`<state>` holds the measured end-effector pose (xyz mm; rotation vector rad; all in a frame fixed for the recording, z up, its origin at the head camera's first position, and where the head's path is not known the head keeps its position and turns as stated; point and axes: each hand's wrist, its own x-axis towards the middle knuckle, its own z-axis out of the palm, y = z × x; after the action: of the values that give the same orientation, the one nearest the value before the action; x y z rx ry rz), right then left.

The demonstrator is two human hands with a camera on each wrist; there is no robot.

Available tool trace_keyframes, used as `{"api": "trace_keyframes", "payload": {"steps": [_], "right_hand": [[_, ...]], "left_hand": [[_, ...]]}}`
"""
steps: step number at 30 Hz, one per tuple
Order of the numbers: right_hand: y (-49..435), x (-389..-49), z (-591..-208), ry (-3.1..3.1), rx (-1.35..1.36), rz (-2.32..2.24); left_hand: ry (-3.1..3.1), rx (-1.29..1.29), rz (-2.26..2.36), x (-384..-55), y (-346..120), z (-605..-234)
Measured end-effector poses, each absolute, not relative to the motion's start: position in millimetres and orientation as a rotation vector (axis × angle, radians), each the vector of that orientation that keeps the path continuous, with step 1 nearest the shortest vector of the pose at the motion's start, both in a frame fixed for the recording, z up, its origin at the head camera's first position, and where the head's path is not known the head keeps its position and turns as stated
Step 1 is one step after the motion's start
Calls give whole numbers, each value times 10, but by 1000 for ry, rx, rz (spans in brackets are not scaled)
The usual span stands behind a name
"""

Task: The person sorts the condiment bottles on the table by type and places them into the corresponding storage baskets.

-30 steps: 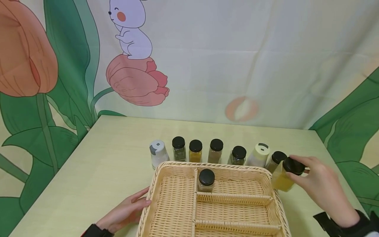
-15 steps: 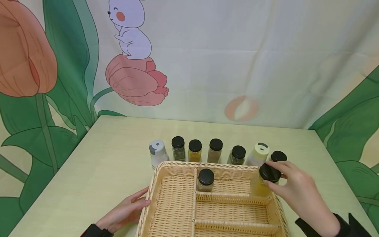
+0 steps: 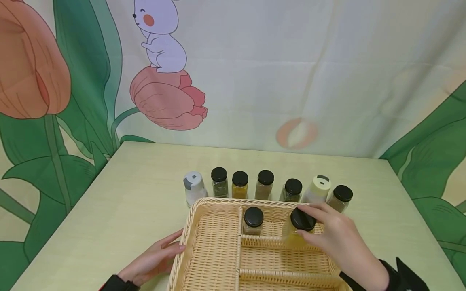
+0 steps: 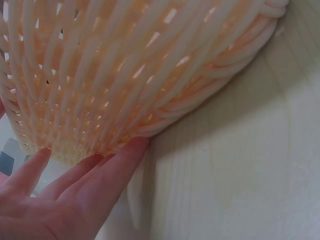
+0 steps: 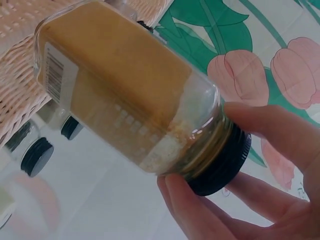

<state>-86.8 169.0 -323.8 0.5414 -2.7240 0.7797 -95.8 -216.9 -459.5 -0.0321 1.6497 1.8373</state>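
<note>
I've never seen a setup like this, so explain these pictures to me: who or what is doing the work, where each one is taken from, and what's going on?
There's no machine here, just a person's two bare hands. The wide picture comes from a camera on the head, looking forward and down; the other two come from cameras on each wrist.

On the table, seven seasoning bottles stand in a row behind a divided wicker basket. One small black-lidded jar is in its far right-hand compartment.

The right hand holds a jar of yellowish powder near its black lid, over the basket. The left hand touches the basket's left side.
</note>
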Motion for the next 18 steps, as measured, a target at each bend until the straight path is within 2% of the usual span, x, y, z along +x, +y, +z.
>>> {"api": "trace_keyframes", "payload": {"steps": [18], "right_hand": [[1333, -834, -3348, -2636, 772, 761]], "left_hand": [[1642, -9, 1842, -956, -2177, -4605]]}}
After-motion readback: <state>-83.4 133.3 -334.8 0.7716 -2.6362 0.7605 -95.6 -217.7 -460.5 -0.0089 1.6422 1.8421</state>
